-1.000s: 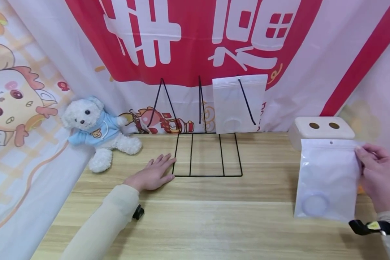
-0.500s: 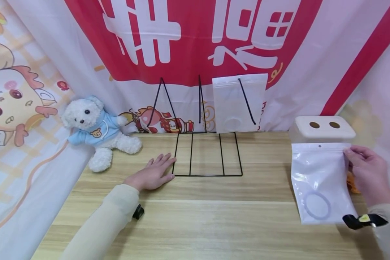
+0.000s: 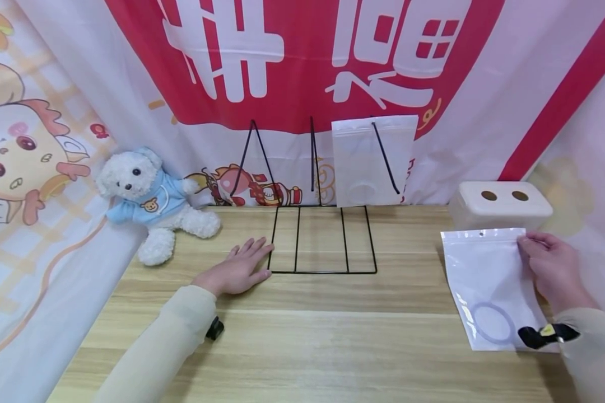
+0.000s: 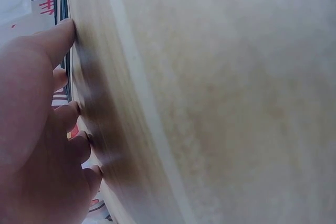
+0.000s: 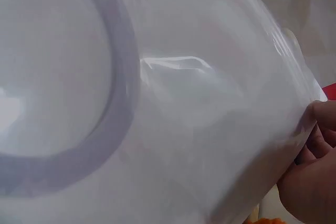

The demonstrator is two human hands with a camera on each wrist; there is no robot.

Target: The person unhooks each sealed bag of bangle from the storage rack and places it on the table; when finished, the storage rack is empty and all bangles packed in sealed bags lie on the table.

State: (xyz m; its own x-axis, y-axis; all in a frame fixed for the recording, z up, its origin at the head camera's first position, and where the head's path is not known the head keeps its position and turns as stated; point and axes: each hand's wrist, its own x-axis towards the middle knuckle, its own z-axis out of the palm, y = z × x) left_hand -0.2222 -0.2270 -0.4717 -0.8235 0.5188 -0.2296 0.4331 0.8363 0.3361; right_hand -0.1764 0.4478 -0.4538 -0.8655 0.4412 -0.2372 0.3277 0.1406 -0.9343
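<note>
A white zip bag [image 3: 489, 274] with a pale ring-shaped item [image 5: 126, 72] inside is pinched at its upper right edge by my right hand [image 3: 554, 271]. A small hole shows in the bag's top strip. My left hand [image 3: 239, 268] lies flat with fingers spread on the table, its fingertips at the left side of a black wire rack's base [image 3: 322, 273]. The rack has several upright hooks. From its right hook [image 3: 385, 159] hangs a similar white zip bag [image 3: 355, 162], also with a faint round shape in it.
A white plush bear [image 3: 151, 196] in a blue hoodie sits at the back left. Behind the held bag stands a white box [image 3: 501, 204] with two round holes. A printed curtain [image 3: 302, 84] hangs behind the rack. The wooden table [image 3: 333, 347] extends toward the front.
My right hand has moved left and slightly down with the bag, which now hangs nearer the rack. The left hand stays in place.
</note>
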